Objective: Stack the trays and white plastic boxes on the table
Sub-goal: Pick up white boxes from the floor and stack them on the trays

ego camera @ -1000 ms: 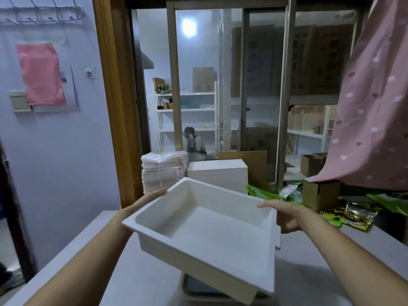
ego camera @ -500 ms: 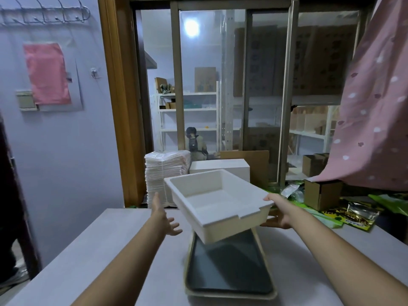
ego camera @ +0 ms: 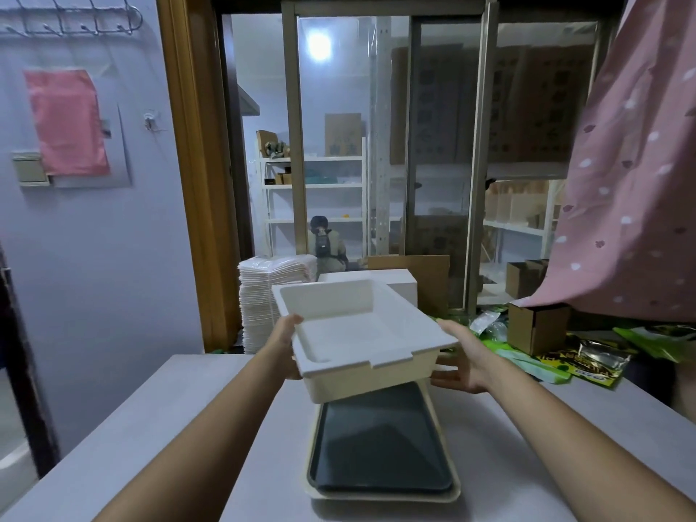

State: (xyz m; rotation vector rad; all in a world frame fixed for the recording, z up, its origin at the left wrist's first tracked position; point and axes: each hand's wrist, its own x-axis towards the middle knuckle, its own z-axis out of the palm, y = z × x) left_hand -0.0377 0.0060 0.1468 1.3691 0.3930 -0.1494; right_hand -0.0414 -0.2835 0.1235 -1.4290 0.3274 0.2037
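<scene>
The left hand [ego camera: 287,335] holds the left rim of the white plastic box [ego camera: 357,333], thumb over the lip and fingers hidden beneath, a grip clamped on the edge, probably to steady that side while the box comes down. The box hangs in the air above the far end of the dark tray [ego camera: 380,442], tilted so that its near wall faces the camera; whether its underside touches the tray cannot be told. It is a shallow rectangular tub of matte, slightly chalky plastic with rounded inner corners, a flat flange and a small step cut in the near rim. The tray below lies flat on the grey counter [ego camera: 150,446], near its front edge and about midway along it, a smooth dark bed inside a cream raised border, which looks like a base sized to take the box. The right hand [ego camera: 461,357] carries the right side with fingers stretched out under the wall and thumb along the rim, so its grip is apart, supporting rather than pinching. At the counter's far edge stand a pile of thin white trays [ego camera: 263,295] and another white box [ego camera: 399,282].
</scene>
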